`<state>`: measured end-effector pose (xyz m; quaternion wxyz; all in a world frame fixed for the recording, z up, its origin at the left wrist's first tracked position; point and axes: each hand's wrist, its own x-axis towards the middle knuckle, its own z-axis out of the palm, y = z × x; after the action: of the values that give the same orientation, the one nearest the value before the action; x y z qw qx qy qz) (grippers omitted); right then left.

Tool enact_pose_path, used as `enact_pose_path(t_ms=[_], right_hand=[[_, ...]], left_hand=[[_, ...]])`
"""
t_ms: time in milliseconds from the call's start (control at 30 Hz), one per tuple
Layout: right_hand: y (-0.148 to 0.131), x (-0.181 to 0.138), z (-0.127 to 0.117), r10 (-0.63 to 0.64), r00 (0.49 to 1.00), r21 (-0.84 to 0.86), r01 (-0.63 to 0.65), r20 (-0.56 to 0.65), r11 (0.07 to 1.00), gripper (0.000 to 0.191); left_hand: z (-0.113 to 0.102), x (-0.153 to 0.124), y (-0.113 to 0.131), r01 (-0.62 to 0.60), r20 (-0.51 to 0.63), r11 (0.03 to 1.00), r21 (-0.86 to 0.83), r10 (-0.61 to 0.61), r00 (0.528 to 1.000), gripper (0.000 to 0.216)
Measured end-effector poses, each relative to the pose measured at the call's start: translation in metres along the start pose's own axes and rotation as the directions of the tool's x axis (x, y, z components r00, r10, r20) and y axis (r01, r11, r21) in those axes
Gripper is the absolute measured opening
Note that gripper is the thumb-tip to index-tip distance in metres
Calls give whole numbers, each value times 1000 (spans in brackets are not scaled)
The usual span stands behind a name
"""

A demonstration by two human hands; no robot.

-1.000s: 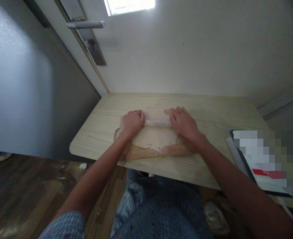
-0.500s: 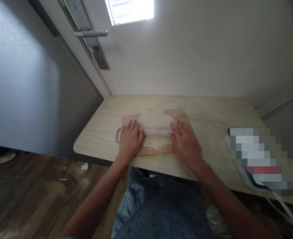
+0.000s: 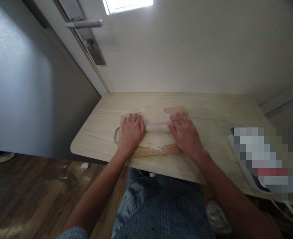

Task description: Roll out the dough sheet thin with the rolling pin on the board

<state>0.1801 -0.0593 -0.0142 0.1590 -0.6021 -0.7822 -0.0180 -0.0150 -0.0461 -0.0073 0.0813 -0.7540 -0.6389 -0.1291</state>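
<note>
A thin, pale sheet of dough (image 3: pixel 154 114) with ragged edges covers much of a wooden board (image 3: pixel 146 152). Across the dough lies a whitish rolling pin (image 3: pixel 157 127); only its middle shows between my hands. My left hand (image 3: pixel 131 131) rests flat over the pin's left end, fingers stretched forward and open. Over the right end, my right hand (image 3: pixel 184 132) lies palm down, its fingers also stretched out. Both hands hide the pin's ends. A metal ring handle (image 3: pixel 116 135) sticks out from the board's left side.
The board lies on a light wood-grain table (image 3: pixel 218 132) against a white door with a lever handle (image 3: pixel 84 24). A blurred-out item (image 3: pixel 263 159) sits at the table's right. Scraps of white paper (image 3: pixel 85 165) lie on the brown floor at left.
Both hands and the rolling pin have moved a little away from my body over the dough. The view has shifted slightly.
</note>
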Motion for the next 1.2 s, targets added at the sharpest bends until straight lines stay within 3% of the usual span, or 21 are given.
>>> enact_pose_path(t_ms=[400, 667, 867, 1200], right_hand=[[15, 64, 11, 138, 986, 23, -141, 91, 990, 49], [17, 81, 8, 154, 973, -33, -150, 172, 988, 49], [11, 69, 5, 146, 975, -20, -144, 166, 989, 49], [0, 22, 1, 4, 998, -52, -1, 61, 999, 48]], left_hand=[[11, 56, -3, 118, 126, 993, 7, -118, 985, 39], [16, 76, -8, 164, 206, 986, 10, -162, 965, 38], [14, 68, -7, 170, 182, 985, 19, -170, 968, 41], [2, 18, -1, -16, -13, 1000, 17, 16, 1000, 36]])
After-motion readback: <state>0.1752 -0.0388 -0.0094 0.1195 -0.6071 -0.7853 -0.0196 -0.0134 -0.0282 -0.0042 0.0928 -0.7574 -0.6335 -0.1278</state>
